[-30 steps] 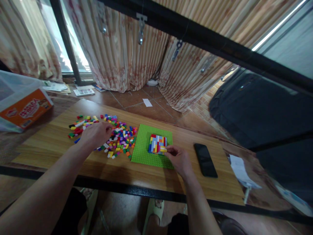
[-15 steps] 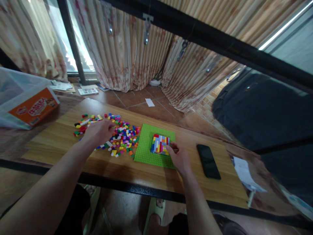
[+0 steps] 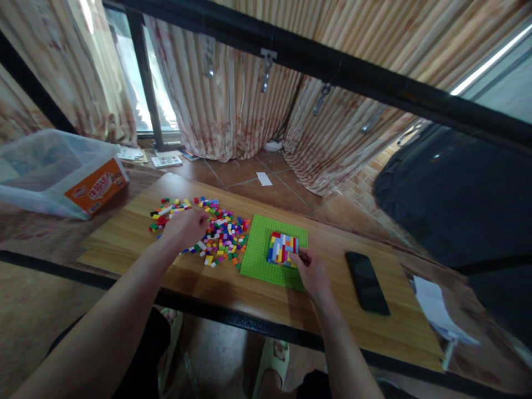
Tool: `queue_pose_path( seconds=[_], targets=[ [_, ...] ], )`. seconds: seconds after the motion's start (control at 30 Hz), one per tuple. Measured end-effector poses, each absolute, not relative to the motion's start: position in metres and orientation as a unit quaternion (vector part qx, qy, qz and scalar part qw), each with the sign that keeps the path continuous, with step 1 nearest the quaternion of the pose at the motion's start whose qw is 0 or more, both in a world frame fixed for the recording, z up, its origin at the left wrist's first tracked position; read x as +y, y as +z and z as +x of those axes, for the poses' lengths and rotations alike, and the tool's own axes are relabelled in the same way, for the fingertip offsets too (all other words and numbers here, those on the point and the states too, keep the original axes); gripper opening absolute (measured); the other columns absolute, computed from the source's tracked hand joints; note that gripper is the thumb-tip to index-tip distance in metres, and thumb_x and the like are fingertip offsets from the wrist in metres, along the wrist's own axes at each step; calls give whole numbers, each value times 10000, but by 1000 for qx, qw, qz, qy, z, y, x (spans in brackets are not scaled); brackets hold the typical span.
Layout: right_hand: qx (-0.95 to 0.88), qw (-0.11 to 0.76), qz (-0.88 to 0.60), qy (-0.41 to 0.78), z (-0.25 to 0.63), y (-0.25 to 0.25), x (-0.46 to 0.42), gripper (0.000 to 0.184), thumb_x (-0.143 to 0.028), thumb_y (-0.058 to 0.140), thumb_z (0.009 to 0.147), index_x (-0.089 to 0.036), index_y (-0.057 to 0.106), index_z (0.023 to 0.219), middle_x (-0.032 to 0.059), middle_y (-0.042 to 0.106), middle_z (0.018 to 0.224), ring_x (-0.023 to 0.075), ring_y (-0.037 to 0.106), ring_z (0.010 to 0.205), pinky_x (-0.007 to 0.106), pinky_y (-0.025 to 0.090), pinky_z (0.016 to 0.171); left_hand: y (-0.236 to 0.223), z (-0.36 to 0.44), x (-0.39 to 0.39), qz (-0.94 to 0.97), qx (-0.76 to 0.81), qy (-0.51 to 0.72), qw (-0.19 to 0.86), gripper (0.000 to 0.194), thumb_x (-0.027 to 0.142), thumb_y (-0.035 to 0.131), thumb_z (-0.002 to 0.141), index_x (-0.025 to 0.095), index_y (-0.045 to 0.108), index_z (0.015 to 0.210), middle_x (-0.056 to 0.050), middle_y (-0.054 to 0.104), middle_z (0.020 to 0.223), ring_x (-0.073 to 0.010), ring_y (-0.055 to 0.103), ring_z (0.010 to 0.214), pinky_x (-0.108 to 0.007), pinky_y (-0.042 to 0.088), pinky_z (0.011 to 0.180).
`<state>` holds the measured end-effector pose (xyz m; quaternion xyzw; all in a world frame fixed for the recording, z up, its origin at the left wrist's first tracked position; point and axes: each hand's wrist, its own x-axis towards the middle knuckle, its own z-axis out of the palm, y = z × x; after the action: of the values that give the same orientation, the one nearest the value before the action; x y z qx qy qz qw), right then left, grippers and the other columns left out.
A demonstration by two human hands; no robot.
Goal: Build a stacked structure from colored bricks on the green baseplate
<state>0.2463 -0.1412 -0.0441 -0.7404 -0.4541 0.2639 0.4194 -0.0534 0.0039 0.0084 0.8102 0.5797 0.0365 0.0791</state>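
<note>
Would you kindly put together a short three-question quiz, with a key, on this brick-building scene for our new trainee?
1. True or false: the right hand is at the block of joined bricks on the green board.
2. The left hand is over which of these?
A) the black phone
B) the loose bricks
C) the white paper
3. Fill in the colour: the label on the clear box is mainly ____.

Key: 1. True. 2. B. 3. Orange.
</note>
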Motion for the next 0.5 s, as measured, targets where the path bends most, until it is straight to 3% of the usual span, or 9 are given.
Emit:
queue_pose_path(
  seconds=[0.23,0.5],
  targets=[
    [-441,414,-762,233,251,-37,-145,501,-593,557,788,-144,711,945,100,740,796,244,676,713,314,477,610,7,-62,6,828,548,76,88,310,290,420,837,187,712,820,-81,733,868,-230,660,837,-283,442,689],
    [-432,425,-791,81,233,-17,-144,517,-582,445,863,-142,704,939,94,716,764,206,643,633,294,441,584,13,-77,6,851,462,85,235,225,230,546,754,206,744,858,-12,754,835,-171,661,793,-227,459,712]
  ],
)
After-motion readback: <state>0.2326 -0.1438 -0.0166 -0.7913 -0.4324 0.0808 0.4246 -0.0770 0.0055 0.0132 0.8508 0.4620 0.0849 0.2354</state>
